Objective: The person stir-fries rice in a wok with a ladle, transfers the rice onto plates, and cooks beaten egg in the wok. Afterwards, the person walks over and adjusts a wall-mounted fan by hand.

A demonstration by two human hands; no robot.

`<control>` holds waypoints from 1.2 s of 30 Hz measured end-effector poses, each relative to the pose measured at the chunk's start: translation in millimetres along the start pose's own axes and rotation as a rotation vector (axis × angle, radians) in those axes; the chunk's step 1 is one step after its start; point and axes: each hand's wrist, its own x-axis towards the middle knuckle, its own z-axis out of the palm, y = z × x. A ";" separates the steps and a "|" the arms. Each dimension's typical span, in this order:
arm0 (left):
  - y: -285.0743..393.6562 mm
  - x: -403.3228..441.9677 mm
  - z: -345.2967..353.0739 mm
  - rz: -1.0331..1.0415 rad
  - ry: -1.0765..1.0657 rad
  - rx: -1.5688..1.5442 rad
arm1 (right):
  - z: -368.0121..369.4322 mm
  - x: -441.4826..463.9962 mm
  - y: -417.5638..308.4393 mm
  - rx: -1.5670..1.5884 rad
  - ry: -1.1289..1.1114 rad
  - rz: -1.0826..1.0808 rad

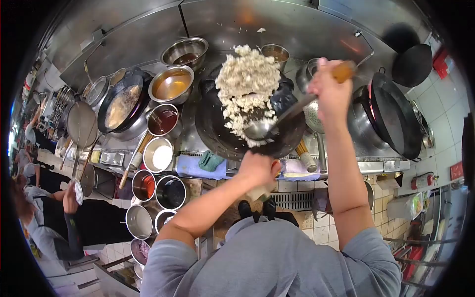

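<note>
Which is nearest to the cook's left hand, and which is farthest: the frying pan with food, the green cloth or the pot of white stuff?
From the left hand:
1. Green cloth, just to its left
2. Pot of white stuff, farther left
3. Frying pan, far left, beyond the pots

Flying rice (250, 76) blocks the way over the middle and back of the big wok (210, 116). The long ladle (260, 129), in the right hand (330, 84), cuts across its right side. The left hand (257, 171) is in the way at the near rim. Metal bowls (191, 93) and pots (172, 157) crowd the left side. On the right, a strainer (312, 116) sits close by, before a tilted pan (398, 123). A hand could pass between the two forearms, in front of the stove.
</note>
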 end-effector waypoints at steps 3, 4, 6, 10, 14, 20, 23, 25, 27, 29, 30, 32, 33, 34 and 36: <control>-17.9 51.0 -41.2 0.089 0.303 -0.021 | 6.8 -6.4 -40.0 0.076 -0.027 -0.110; -29.8 64.5 -29.9 0.089 0.347 0.024 | 14.1 -6.8 -22.8 0.066 0.023 -0.152; -44.2 68.5 23.5 0.080 0.471 0.123 | 16.5 -2.9 52.8 0.001 0.049 -0.168; -31.2 23.1 88.8 -0.028 0.364 0.031 | 25.2 52.2 77.6 0.138 0.015 -0.175; -47.1 45.2 29.2 0.055 0.415 0.034 | 52.1 105.3 11.3 0.226 -0.115 -0.164; -89.8 77.1 56.7 -0.096 0.448 -0.088 | 52.0 109.5 -82.1 0.185 -0.199 -0.322; -102.7 82.8 65.7 -0.081 0.419 -0.145 | 54.6 89.4 36.0 0.037 -0.044 -0.394; -108.2 81.8 66.6 -0.056 0.406 -0.157 | 44.5 67.9 175.1 -0.357 0.061 -0.475; -124.4 90.7 82.7 0.050 0.460 -0.186 | 34.5 87.6 157.0 -0.372 -0.089 -0.215; -126.3 91.5 75.5 0.059 0.418 -0.191 | 47.5 82.9 61.1 -0.098 -0.004 0.022; -125.4 89.0 72.9 0.054 0.379 -0.200 | 44.0 73.7 77.3 -0.093 -0.012 0.021; -128.5 87.7 72.0 0.009 0.307 -0.194 | 30.1 50.0 138.2 -0.240 0.072 -0.199; -131.4 83.9 69.7 0.012 0.287 -0.202 | 35.8 45.4 156.8 -0.091 -0.029 -0.200; -140.2 85.1 57.8 0.039 0.262 -0.113 | 45.1 64.2 159.6 -0.092 -0.088 -0.202; -141.4 72.9 54.3 0.089 0.203 -0.037 | 51.9 64.1 130.3 -0.113 -0.113 -0.188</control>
